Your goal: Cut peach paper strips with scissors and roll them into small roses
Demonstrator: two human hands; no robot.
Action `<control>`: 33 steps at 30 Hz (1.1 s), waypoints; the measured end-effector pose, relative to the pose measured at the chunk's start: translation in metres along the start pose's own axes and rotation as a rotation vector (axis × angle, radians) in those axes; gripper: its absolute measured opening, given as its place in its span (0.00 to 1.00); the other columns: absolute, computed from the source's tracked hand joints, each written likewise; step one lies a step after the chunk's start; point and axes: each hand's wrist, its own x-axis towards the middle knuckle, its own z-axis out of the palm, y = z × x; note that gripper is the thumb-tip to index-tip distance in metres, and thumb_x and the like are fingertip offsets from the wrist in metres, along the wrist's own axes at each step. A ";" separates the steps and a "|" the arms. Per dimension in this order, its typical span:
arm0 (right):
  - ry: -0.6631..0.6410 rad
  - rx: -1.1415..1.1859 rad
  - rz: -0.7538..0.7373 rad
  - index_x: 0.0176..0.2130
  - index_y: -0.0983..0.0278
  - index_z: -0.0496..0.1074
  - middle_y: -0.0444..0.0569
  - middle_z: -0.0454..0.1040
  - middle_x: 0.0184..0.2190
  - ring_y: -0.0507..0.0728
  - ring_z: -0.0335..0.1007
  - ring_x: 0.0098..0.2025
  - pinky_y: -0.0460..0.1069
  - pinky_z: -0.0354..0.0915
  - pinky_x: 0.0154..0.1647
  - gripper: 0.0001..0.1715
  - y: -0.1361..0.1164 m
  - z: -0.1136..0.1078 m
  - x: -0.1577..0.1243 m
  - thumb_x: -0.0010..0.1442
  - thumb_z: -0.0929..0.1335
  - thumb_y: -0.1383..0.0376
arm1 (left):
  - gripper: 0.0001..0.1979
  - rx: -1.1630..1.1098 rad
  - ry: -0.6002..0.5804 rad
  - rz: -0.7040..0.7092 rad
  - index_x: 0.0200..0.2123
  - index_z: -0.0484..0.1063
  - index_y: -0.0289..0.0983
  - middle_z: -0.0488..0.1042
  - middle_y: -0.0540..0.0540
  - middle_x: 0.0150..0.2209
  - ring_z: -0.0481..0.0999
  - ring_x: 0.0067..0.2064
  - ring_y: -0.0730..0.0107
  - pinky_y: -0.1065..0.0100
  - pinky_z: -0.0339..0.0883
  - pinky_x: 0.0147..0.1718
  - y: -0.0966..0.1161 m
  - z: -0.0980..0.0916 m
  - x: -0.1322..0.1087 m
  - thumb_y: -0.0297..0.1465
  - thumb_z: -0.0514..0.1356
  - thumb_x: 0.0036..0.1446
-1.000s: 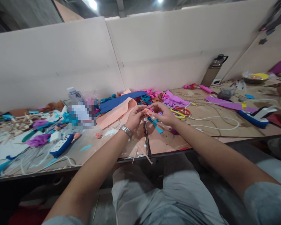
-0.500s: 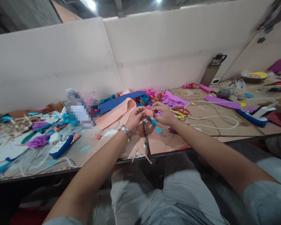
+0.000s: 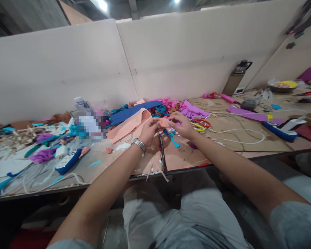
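Note:
Between my two hands is a small piece of peach crepe paper (image 3: 165,123), pinched at both ends above the table's front part. My left hand (image 3: 150,130), with a metal watch (image 3: 139,144) on its wrist, grips the paper's left end with closed fingers. On the other end, the fingers of my right hand (image 3: 180,125) are closed too. Behind my left hand lies a larger folded peach sheet (image 3: 131,125). Thin peach strips (image 3: 155,167) hang over the table edge below. A small peach paper rosette (image 3: 108,150) rests to the left.
Blue paper (image 3: 134,111) and crumpled pink, teal and purple paper lie behind my hands. Scissors with yellow and red handles (image 3: 200,123) are at the right. Blue-and-white power strips (image 3: 68,161) with white cables flank me. A bottle (image 3: 84,105) and a flask (image 3: 234,79) stand at the back.
My right fingers have shifted slightly along the small peach paper, and more of its flat face shows. My left hand has barely moved.

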 end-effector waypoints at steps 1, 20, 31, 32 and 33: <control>-0.009 -0.010 0.008 0.38 0.61 0.76 0.50 0.72 0.38 0.58 0.69 0.39 0.53 0.67 0.40 0.14 0.001 0.000 0.000 0.63 0.70 0.54 | 0.14 0.015 -0.003 0.001 0.37 0.74 0.36 0.77 0.48 0.35 0.77 0.36 0.72 0.66 0.73 0.42 0.000 0.000 0.000 0.37 0.71 0.51; 0.017 -0.036 0.155 0.33 0.62 0.78 0.49 0.80 0.32 0.59 0.75 0.35 0.53 0.68 0.38 0.11 0.007 0.006 0.000 0.57 0.74 0.57 | 0.20 0.382 -0.076 0.194 0.43 0.79 0.35 0.81 0.40 0.42 0.80 0.39 0.64 0.61 0.75 0.43 -0.002 0.000 -0.005 0.42 0.72 0.52; 0.012 0.044 0.228 0.33 0.64 0.77 0.47 0.79 0.29 0.57 0.73 0.32 0.50 0.67 0.34 0.16 0.013 0.006 -0.001 0.58 0.72 0.53 | 0.17 0.309 -0.117 0.236 0.43 0.76 0.36 0.80 0.41 0.43 0.80 0.43 0.65 0.64 0.73 0.45 0.002 0.005 -0.007 0.38 0.71 0.53; 0.012 0.051 0.231 0.34 0.64 0.76 0.47 0.78 0.29 0.56 0.73 0.32 0.50 0.67 0.33 0.16 0.014 0.006 -0.001 0.58 0.72 0.53 | 0.18 0.303 -0.120 0.236 0.43 0.75 0.36 0.80 0.41 0.42 0.80 0.43 0.65 0.64 0.73 0.45 0.003 0.005 -0.007 0.38 0.71 0.53; 0.014 0.053 0.232 0.33 0.64 0.76 0.46 0.78 0.29 0.56 0.72 0.32 0.50 0.67 0.33 0.16 0.014 0.006 -0.001 0.58 0.72 0.53 | 0.18 0.298 -0.119 0.234 0.43 0.76 0.36 0.80 0.41 0.42 0.80 0.42 0.65 0.63 0.73 0.45 0.004 0.006 -0.007 0.38 0.71 0.53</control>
